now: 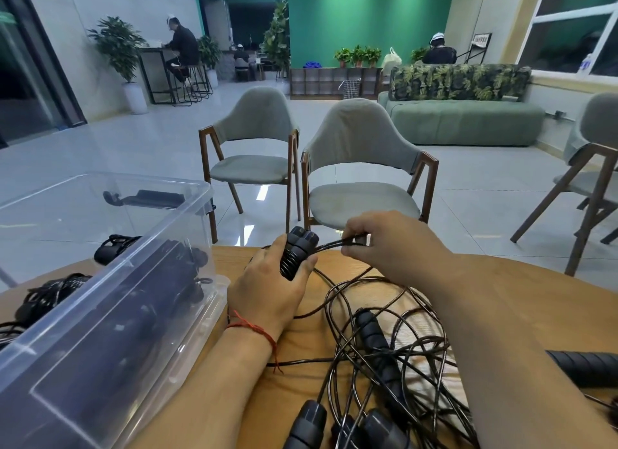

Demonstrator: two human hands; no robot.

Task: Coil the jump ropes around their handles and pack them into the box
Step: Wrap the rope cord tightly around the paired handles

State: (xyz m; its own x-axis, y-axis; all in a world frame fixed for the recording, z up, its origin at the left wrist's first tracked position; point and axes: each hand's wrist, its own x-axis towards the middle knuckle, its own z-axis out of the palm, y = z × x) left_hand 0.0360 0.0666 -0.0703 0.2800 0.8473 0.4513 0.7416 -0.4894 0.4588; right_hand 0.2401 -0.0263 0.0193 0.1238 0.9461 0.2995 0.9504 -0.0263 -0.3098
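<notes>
Loose ropes (384,348) tangle nearest. Beyond, the left hand (267,294) grips paired handles (298,252), upright, tilted away; the right hand (391,244) pinches their rope (334,244), stretched rightwards, crossways to them. The box (150,178) sits left, beside the left hand.

- I see paired black handles (298,247) upright by the table's (301,345) far edge, their cord (331,244) stretched rightward.
- Loose ropes (384,341) tangle by its near edge.
- The clear box (207,214), at the left edge, holds coiled ropes (180,274).

Left hand (267,291): bare, continuing into a bare forearm (207,381). The left wrist carries one thin red cord bracelet (253,328), several strands wide, with loose ends trailing below the wrist. Right hand (391,244): bare, forearm bare along its visible length.
</notes>
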